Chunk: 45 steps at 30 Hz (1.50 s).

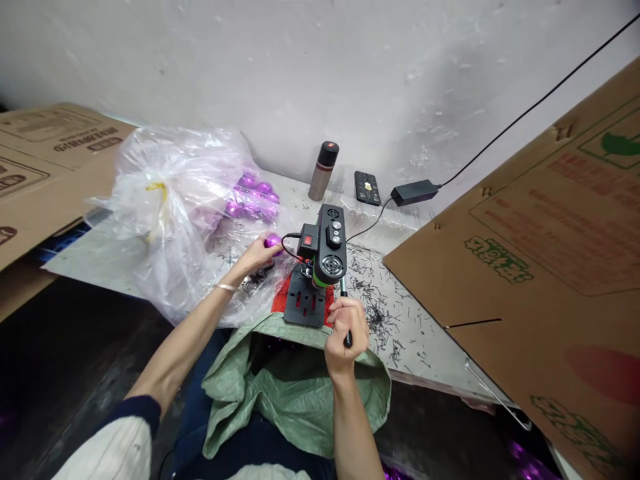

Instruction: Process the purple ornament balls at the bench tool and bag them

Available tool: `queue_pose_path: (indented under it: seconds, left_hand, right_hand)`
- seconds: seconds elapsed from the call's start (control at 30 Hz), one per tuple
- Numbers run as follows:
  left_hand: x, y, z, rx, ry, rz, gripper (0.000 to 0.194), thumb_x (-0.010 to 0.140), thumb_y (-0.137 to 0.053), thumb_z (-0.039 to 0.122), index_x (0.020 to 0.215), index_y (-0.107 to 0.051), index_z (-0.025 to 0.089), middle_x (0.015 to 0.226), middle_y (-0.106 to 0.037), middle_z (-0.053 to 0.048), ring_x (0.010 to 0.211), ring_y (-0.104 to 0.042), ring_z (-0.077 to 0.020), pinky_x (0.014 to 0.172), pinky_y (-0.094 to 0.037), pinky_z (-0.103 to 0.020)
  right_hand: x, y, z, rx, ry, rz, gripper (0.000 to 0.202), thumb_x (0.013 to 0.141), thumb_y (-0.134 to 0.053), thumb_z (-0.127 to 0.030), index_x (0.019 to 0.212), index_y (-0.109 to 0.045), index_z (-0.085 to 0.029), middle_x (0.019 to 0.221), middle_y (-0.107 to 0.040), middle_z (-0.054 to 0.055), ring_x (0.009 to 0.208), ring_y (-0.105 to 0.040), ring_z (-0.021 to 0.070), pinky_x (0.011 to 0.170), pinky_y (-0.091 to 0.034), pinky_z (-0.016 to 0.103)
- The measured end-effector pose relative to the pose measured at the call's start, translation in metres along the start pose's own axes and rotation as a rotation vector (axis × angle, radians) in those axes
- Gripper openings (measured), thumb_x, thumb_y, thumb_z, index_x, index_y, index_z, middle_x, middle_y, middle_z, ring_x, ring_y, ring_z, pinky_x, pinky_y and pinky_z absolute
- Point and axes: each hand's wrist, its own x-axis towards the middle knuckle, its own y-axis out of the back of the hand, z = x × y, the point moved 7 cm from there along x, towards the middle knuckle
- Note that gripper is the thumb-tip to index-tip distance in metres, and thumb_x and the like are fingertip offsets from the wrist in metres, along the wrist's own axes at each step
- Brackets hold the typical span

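My left hand (259, 257) is closed on a shiny purple ball (273, 241), just left of a black bench machine (331, 243). The machine has round vents, knobs and a red switch, and its slotted black base plate (304, 303) rests on a red mat (281, 295). My right hand (347, 330) is wrapped round the black-gripped lever (343, 288) on the machine's right side. Below the base plate, a green woven sack (295, 400) gapes at the table's front edge; its inside is mostly dark.
A clear plastic bag (175, 200) with more purple balls (255, 197) lies left. Behind the machine are a bottle (324, 170), a phone (367, 188) and a power adapter (415, 193). Cardboard boxes (525, 233) flank both sides. Black scraps (377, 313) litter the table.
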Motion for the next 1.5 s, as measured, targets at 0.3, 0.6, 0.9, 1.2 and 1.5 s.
queue_pose_path:
  seconds: [0.3,0.6,0.9,1.2,1.5]
  left_hand:
    - [-0.132,-0.008,-0.026,-0.719,0.167,-0.118,0.050,0.095,-0.069,0.056,0.138,-0.062,0.030,0.132,-0.072,-0.010,0.101,-0.078,-0.0233,0.079,-0.068,-0.036]
    - [-0.138,-0.046,-0.031,-0.963,0.357,-0.109,0.030,0.099,-0.068,0.044,0.106,-0.074,0.015,0.104,-0.080,-0.011,0.087,-0.077,-0.0178,0.077,-0.067,-0.026]
    - [-0.142,-0.059,-0.028,-1.131,0.415,-0.141,0.013,0.099,-0.066,0.021,0.109,-0.068,0.013,0.095,-0.081,-0.009,0.079,-0.080,-0.0171,0.069,-0.066,-0.022]
    - [-0.127,-0.064,-0.034,-0.901,0.206,-0.063,0.047,0.085,-0.083,0.033,0.125,-0.063,0.021,0.117,-0.077,-0.007,0.100,-0.077,-0.0206,0.093,-0.064,-0.036]
    - [-0.121,-0.077,-0.030,0.060,-0.344,0.163,0.050,0.082,-0.082,0.036,0.126,-0.062,0.021,0.121,-0.074,-0.010,0.111,-0.071,-0.0294,0.103,-0.056,-0.049]
  right_hand:
    - [-0.003,-0.001,0.004,0.037,-0.012,-0.003,0.034,0.102,-0.043,-0.012,0.071,-0.051,-0.022,0.070,-0.056,-0.001,0.070,-0.060,0.0141,0.065,-0.045,0.030]
    - [0.020,0.001,-0.003,0.055,-0.095,-0.040,0.037,0.104,-0.045,-0.016,0.068,-0.048,-0.022,0.068,-0.054,-0.002,0.069,-0.057,0.0133,0.064,-0.043,0.029]
    - [0.038,0.001,-0.011,0.035,-0.148,-0.104,0.041,0.106,-0.043,-0.023,0.066,-0.043,-0.023,0.067,-0.052,-0.002,0.066,-0.054,0.0115,0.064,-0.041,0.028]
    - [0.038,0.002,-0.012,0.044,-0.140,-0.104,0.040,0.106,-0.044,-0.021,0.066,-0.043,-0.023,0.068,-0.052,-0.003,0.067,-0.054,0.0106,0.065,-0.041,0.027]
    - [0.033,0.003,-0.010,0.029,-0.129,-0.107,0.039,0.105,-0.044,-0.020,0.066,-0.043,-0.024,0.066,-0.050,-0.003,0.069,-0.056,0.0127,0.065,-0.042,0.029]
